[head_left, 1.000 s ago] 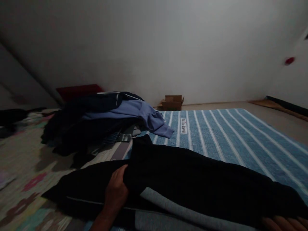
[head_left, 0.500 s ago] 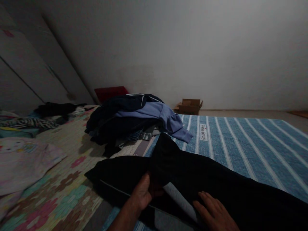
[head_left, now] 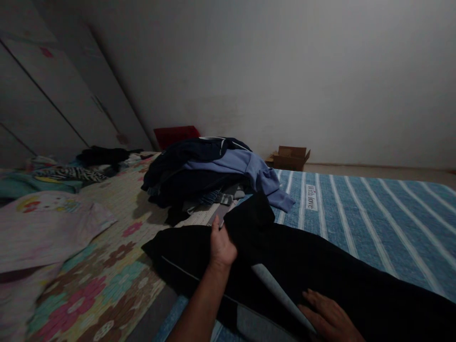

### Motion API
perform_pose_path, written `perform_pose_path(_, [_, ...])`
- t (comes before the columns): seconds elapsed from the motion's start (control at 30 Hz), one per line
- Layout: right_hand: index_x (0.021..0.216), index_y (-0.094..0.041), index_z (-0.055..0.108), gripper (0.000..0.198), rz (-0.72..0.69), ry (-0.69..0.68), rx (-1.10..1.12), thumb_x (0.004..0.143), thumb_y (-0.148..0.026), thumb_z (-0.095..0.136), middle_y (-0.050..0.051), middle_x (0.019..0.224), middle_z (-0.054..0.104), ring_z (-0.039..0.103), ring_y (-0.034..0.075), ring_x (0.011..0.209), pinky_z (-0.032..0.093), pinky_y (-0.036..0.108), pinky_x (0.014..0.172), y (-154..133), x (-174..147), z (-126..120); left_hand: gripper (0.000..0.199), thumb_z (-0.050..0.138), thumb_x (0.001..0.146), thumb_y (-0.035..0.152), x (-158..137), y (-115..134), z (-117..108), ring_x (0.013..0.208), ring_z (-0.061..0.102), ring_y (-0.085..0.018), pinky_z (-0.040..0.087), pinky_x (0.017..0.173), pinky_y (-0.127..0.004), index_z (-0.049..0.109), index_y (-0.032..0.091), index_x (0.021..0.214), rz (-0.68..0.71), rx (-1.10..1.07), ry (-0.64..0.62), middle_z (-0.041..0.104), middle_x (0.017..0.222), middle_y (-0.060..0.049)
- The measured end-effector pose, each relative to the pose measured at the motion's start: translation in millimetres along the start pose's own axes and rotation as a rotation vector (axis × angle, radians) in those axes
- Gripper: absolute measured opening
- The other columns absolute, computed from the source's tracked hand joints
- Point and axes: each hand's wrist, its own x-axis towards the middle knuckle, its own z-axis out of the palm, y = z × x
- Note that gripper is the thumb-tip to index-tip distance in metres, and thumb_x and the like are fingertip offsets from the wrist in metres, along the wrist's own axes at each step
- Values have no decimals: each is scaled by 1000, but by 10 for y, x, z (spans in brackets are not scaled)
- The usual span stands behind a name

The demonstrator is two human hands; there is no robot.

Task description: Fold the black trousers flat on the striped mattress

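Note:
A black garment (head_left: 306, 256) with pale piping and grey panels lies spread across the front of the bed; its exact kind does not show. Near its middle, my left hand (head_left: 223, 244) holds up a fold of the cloth, thumb pointing upward and the other fingers mostly hidden by the fabric. My right hand (head_left: 331, 316) rests flat on the garment beside a grey strip (head_left: 276, 289), fingers stretched out, palm down.
Behind the garment is a heap of dark and lilac clothes (head_left: 210, 164). A pink top (head_left: 53, 223) lies on the floral bed cover (head_left: 81, 304) at left, with more clothes beyond. Right is a blue striped mattress (head_left: 359, 209). A cardboard box (head_left: 290, 159) stands by the wall.
My left hand has moved up and away from me, lifting and turning the fold of black cloth. My right hand stays on the garment. The view has shifted slightly left.

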Motion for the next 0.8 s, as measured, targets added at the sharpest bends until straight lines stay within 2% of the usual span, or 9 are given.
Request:
perform_pose_path(0.07, [117,-25,59,30,6,11,42,88,-33,52,5,110,66,63,18,100,54,24,77,15,3,-23,36,42,88,33,44,66,75,105,60,-27,46,89,-42,64,10,104,79,106,70,67,106,-12])
perform_pose_path(0.13, [117,-26,59,30,26,28,101,88,-33,52,4,109,67,63,17,98,54,23,76,31,0,-47,28,51,82,22,35,145,124,104,61,-24,47,89,-37,63,15,106,169,125,106,68,108,-7])
perform_pose_path(0.27, [117,-26,59,30,55,17,190,88,-32,51,4,112,65,62,18,100,54,23,79,65,-39,-59,44,64,67,10,-133,362,-10,98,64,-21,48,91,-32,62,25,109,417,73,189,69,105,1])
perform_pose_path(0.33, [117,-26,60,30,2,7,162,89,-33,51,3,112,66,63,18,99,54,24,77,80,-62,-39,36,63,69,13,-231,468,-204,93,65,-23,50,88,-36,64,21,105,371,28,281,71,97,-3])
perform_pose_path(0.4, [116,-28,60,30,-57,-1,118,89,-35,51,1,110,66,64,18,97,55,23,74,90,-71,-13,27,59,76,20,-286,544,-429,89,67,-25,53,84,-40,66,17,102,227,-6,382,72,90,-7])
perform_pose_path(0.47, [115,-30,60,29,-86,-8,89,88,-38,53,0,109,67,64,17,95,55,23,72,94,-66,4,26,57,78,24,-278,587,-623,83,68,-27,54,79,-44,66,15,101,111,3,457,72,85,-9])
perform_pose_path(0.53, [115,-31,61,30,-90,-6,90,86,-41,55,-1,110,67,65,17,95,56,23,71,97,-58,9,25,60,76,22,-219,614,-745,78,68,-27,56,75,-44,67,14,99,70,66,511,72,80,-9])
perform_pose_path(0.67, [119,-34,58,35,-57,2,211,85,-43,57,-1,109,67,65,18,93,56,24,69,130,-79,27,24,68,65,7,-102,674,-817,66,68,-23,56,71,-39,67,13,88,180,181,603,70,68,-5])
perform_pose_path(0.8, [118,-35,59,31,-100,-53,298,88,-41,52,0,105,68,67,18,89,57,23,68,216,-131,107,33,67,61,0,-178,740,-913,62,67,-16,55,73,-31,65,19,89,353,203,647,68,64,4])
